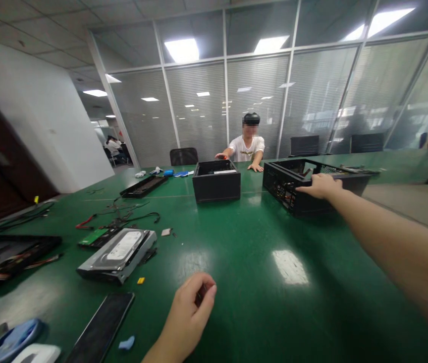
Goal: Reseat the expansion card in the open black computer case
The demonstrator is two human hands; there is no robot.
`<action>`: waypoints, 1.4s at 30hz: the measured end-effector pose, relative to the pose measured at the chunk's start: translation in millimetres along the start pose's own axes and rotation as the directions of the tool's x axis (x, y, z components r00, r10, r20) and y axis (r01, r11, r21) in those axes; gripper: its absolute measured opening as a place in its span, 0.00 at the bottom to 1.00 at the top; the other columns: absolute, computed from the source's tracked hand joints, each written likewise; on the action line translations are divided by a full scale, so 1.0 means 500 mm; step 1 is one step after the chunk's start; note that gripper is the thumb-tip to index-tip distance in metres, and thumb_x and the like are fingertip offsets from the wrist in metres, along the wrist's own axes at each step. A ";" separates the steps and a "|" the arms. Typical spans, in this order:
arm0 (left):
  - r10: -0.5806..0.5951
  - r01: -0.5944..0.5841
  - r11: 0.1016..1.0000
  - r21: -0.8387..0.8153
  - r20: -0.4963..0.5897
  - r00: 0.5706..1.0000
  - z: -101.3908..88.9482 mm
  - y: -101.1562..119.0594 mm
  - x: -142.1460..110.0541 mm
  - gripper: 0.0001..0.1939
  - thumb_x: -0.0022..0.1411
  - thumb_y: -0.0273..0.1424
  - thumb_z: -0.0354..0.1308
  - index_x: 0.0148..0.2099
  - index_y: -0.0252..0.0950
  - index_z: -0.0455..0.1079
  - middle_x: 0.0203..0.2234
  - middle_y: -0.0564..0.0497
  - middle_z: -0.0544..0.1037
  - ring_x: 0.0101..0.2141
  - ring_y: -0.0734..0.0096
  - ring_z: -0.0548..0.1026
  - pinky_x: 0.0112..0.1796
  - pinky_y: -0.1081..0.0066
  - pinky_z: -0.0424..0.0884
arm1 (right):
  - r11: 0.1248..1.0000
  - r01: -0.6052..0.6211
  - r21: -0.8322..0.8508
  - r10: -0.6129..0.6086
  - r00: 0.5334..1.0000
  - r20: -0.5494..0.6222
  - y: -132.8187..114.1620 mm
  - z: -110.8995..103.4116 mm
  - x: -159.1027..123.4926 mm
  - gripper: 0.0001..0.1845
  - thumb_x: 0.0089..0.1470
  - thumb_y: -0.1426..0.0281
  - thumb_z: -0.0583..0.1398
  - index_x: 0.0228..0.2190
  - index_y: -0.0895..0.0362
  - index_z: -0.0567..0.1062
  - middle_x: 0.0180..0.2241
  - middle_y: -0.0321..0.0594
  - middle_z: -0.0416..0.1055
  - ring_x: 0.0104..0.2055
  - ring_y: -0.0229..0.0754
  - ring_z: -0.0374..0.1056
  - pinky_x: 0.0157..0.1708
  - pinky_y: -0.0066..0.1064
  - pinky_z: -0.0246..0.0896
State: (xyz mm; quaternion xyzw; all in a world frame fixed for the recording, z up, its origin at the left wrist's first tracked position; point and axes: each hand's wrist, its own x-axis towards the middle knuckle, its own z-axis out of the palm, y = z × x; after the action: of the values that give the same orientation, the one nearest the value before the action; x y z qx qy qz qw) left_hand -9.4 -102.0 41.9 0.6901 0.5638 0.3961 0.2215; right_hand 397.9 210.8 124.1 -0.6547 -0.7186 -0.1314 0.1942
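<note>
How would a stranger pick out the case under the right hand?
On the green table, look toward the far right. There the person's right hand touches the top edge of a black case. Its perforated side sets it apart from the second box-shaped case to its left, whose near side is plain.

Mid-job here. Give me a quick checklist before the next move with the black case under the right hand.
1. Right hand on the black case: ok, at its upper edge.
2. Left hand also on the case: not ok, well apart from it.
3. Left hand empty: cannot tell; curled, inside hidden.
4. Co-worker's hand clear of the case: cannot tell; close beside it.
5. Hard drive clear of the case: ok, off to the left.
</note>
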 end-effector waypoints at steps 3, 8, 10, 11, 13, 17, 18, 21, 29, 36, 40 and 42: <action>-0.016 0.016 1.000 0.004 0.039 0.999 0.002 -0.005 0.005 0.10 0.67 0.35 0.52 0.35 0.38 0.69 0.27 0.52 0.72 0.29 0.68 0.70 0.31 0.72 0.63 | 1.000 -0.023 0.002 0.023 0.999 0.030 0.004 0.007 0.014 0.36 0.56 0.47 0.55 0.43 0.70 0.76 0.43 0.71 0.71 0.47 0.57 0.67 0.41 0.45 0.57; -0.009 0.009 1.000 0.013 0.055 0.998 0.002 -0.004 0.008 0.09 0.67 0.34 0.52 0.35 0.38 0.70 0.27 0.52 0.72 0.29 0.68 0.70 0.31 0.72 0.63 | 0.998 -0.022 -0.061 0.029 0.994 0.101 0.016 -0.001 0.008 0.38 0.49 0.43 0.60 0.42 0.67 0.76 0.43 0.65 0.72 0.47 0.59 0.65 0.44 0.44 0.55; 0.002 -0.003 1.000 0.018 0.051 0.999 0.001 0.000 0.007 0.09 0.67 0.34 0.53 0.35 0.38 0.70 0.26 0.52 0.72 0.28 0.68 0.70 0.30 0.72 0.63 | 0.994 0.031 -0.102 -0.017 0.991 0.135 0.016 -0.014 -0.016 0.39 0.47 0.40 0.60 0.42 0.63 0.76 0.44 0.62 0.73 0.49 0.60 0.64 0.46 0.47 0.54; 0.012 -0.013 1.000 0.019 0.049 0.999 0.000 0.002 0.006 0.09 0.66 0.34 0.53 0.35 0.38 0.70 0.26 0.52 0.72 0.28 0.67 0.70 0.30 0.72 0.63 | 0.990 0.076 -0.121 -0.058 0.988 0.146 0.013 -0.024 -0.035 0.39 0.47 0.38 0.59 0.43 0.61 0.76 0.45 0.60 0.72 0.50 0.61 0.63 0.47 0.49 0.53; 0.032 -0.033 0.999 0.019 0.043 0.999 -0.002 0.006 0.004 0.08 0.66 0.34 0.53 0.35 0.38 0.70 0.27 0.52 0.73 0.28 0.67 0.70 0.31 0.72 0.63 | 0.974 0.177 -0.143 -0.157 0.977 0.142 -0.002 -0.051 -0.089 0.40 0.48 0.36 0.56 0.44 0.58 0.75 0.46 0.56 0.72 0.51 0.61 0.62 0.48 0.52 0.51; 0.043 -0.043 0.999 0.015 0.017 0.999 -0.003 0.006 0.002 0.10 0.67 0.36 0.53 0.36 0.38 0.70 0.27 0.53 0.73 0.28 0.68 0.70 0.31 0.72 0.64 | 0.934 0.335 -0.122 -0.326 0.941 0.092 -0.070 -0.141 -0.246 0.40 0.47 0.34 0.55 0.39 0.58 0.75 0.42 0.53 0.74 0.48 0.59 0.64 0.48 0.50 0.52; 0.040 -0.040 0.999 0.005 0.013 0.999 -0.002 0.005 0.002 0.10 0.67 0.37 0.53 0.37 0.38 0.70 0.27 0.53 0.73 0.28 0.68 0.70 0.31 0.72 0.64 | 0.922 0.372 -0.107 -0.364 0.928 0.084 -0.095 -0.168 -0.291 0.40 0.47 0.34 0.55 0.37 0.58 0.74 0.41 0.52 0.74 0.46 0.58 0.65 0.47 0.49 0.53; 0.021 -0.021 0.999 -0.044 0.006 1.000 0.003 -0.002 0.004 0.10 0.66 0.39 0.54 0.38 0.38 0.70 0.27 0.54 0.73 0.28 0.69 0.71 0.31 0.72 0.65 | 0.872 0.489 -0.026 -0.485 0.870 0.086 -0.174 -0.257 -0.425 0.37 0.48 0.35 0.55 0.33 0.58 0.74 0.36 0.49 0.74 0.42 0.54 0.66 0.45 0.45 0.54; -0.011 0.007 0.982 -0.191 -0.017 1.000 0.011 0.009 0.000 0.11 0.63 0.40 0.57 0.37 0.37 0.70 0.24 0.55 0.72 0.25 0.71 0.71 0.27 0.74 0.67 | 0.601 0.737 0.310 -0.799 0.545 0.255 -0.315 -0.481 -0.635 0.26 0.53 0.45 0.60 0.28 0.56 0.75 0.26 0.42 0.73 0.26 0.44 0.65 0.31 0.37 0.56; -0.010 0.028 0.968 -0.250 0.073 0.997 0.021 0.036 -0.012 0.13 0.57 0.41 0.61 0.37 0.37 0.74 0.26 0.51 0.76 0.29 0.64 0.74 0.33 0.69 0.72 | 0.774 0.627 0.092 -0.629 0.742 0.231 -0.290 -0.449 -0.406 0.21 0.59 0.53 0.56 0.33 0.56 0.79 0.30 0.44 0.77 0.31 0.44 0.71 0.29 0.33 0.58; 0.009 0.022 0.961 -0.275 0.110 0.994 0.026 0.035 -0.014 0.09 0.54 0.39 0.63 0.34 0.38 0.75 0.25 0.51 0.76 0.29 0.63 0.73 0.33 0.67 0.72 | 0.752 0.649 -0.115 -0.532 0.701 0.474 -0.274 -0.276 -0.277 0.23 0.52 0.55 0.63 0.41 0.60 0.80 0.39 0.52 0.78 0.38 0.51 0.74 0.33 0.36 0.64; 0.019 0.018 0.961 -0.278 0.131 0.991 0.023 0.029 -0.013 0.08 0.54 0.38 0.63 0.33 0.39 0.75 0.24 0.51 0.75 0.28 0.63 0.72 0.32 0.68 0.72 | 0.734 0.661 -0.155 -0.464 0.655 0.596 -0.269 -0.198 -0.250 0.27 0.46 0.55 0.67 0.43 0.61 0.79 0.41 0.54 0.77 0.40 0.53 0.74 0.35 0.37 0.67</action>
State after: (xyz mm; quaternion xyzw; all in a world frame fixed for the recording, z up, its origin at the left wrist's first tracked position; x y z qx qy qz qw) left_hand 8.1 -110.5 44.0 0.6768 0.4866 0.4248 0.3531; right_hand 283.3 41.1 164.5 -0.4275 -0.8755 -0.1333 -0.1816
